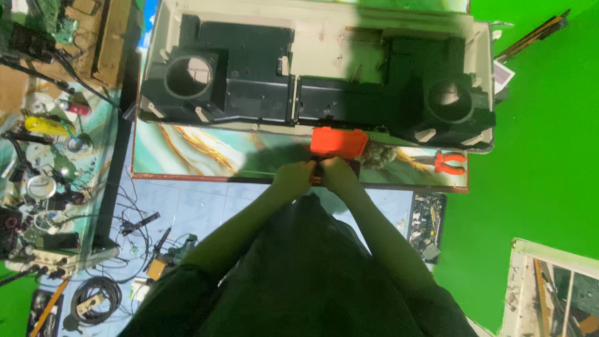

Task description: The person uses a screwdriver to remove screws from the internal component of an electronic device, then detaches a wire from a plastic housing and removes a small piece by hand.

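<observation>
I'm gripping a small orange-and-black part [316, 170] with both hands, left hand [293, 178] and right hand [337, 173] closed around it, pressed together at the table's near edge [206, 178]. Orange case [339, 142] sitting just beyond my knuckles. Black speaker housing [262, 75] lying farther out. Orange-handled pliers [449, 162] lying off to my right.

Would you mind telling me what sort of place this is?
Probably a small electronics repair workshop: an opened appliance housing lies on the table, orange-handled pliers beside it, and cables and tools litter the floor.
</observation>
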